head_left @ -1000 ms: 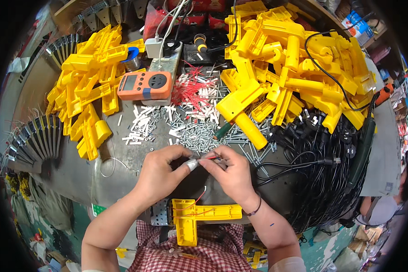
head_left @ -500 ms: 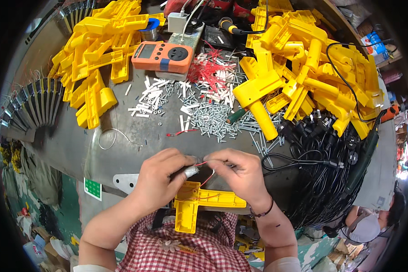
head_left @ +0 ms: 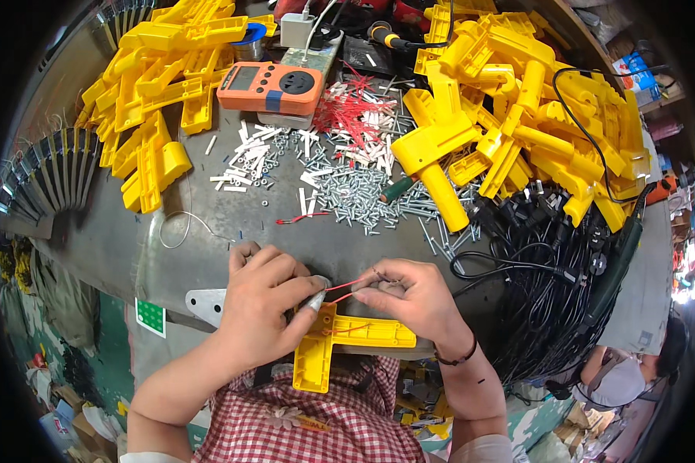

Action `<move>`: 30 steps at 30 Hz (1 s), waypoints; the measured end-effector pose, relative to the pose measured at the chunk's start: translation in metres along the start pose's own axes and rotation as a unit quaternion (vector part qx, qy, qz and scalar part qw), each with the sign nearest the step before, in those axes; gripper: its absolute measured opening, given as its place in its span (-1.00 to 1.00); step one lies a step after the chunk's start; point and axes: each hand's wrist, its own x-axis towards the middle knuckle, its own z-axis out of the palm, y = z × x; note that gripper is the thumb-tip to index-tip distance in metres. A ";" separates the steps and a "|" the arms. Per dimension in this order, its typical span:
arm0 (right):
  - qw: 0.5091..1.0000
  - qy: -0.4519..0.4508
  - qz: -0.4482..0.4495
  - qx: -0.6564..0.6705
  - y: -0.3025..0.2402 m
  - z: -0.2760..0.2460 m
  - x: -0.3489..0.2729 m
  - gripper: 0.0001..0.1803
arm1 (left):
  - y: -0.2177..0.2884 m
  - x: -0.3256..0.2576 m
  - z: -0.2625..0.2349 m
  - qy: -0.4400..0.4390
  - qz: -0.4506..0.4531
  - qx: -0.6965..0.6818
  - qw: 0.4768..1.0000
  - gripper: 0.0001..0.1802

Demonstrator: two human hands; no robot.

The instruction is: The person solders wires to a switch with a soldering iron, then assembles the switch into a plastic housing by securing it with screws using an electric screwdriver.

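My left hand (head_left: pixel 264 305) is closed, its thumb and index finger pinching a thin red wire (head_left: pixel 343 286). White wrapping covers part of those fingertips. Facing it, my right hand (head_left: pixel 409 299) pinches the wire too, and two red strands span the small gap between the hands. Just below them lies a T-shaped yellow plastic housing half (head_left: pixel 312 364), open side up, at the table's near edge against my checked apron. Red wire also runs inside its channel. The wire ends are hidden in my fingers.
Screws (head_left: pixel 351 193), white sleeves (head_left: pixel 247 154) and red wires (head_left: pixel 351 116) lie beyond my hands, near an orange meter (head_left: pixel 270 86). Yellow housings pile up left (head_left: pixel 154 85) and right (head_left: pixel 517 100). Black plug cords (head_left: pixel 533 285) crowd the right; a metal plate (head_left: pixel 205 305) sits left.
My fingertips have moved apart, and more red wire shows between them. My left hand has turned, its fingers now more raised. The housing half stays at the table's edge.
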 end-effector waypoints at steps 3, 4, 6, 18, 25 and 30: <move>0.999 -0.016 0.001 -0.039 0.003 -0.004 -0.001 -0.79 | 0.005 0.000 -0.004 -0.017 0.030 0.043 0.999 -0.79; 0.999 -0.017 0.000 -0.038 0.002 -0.004 -0.001 -0.79 | 0.006 0.000 -0.004 -0.028 0.043 0.065 0.997 -0.79; 1.000 -0.021 0.012 -0.006 -0.001 -0.004 -0.003 -0.80 | 0.007 -0.001 -0.004 -0.034 0.050 0.084 0.995 -0.78; 0.999 0.017 -0.052 0.003 -0.008 -0.006 -0.012 -0.75 | 0.008 0.010 0.002 -0.052 -0.049 -0.142 0.987 -0.80; 0.960 0.058 -0.217 -0.166 0.007 -0.004 -0.010 -0.70 | 0.009 0.018 -0.001 -0.108 -0.100 -0.212 0.966 -0.83; 0.919 0.071 -0.304 -0.242 0.004 -0.007 -0.010 -0.52 | 0.008 0.023 -0.002 -0.145 -0.112 -0.223 0.957 -0.83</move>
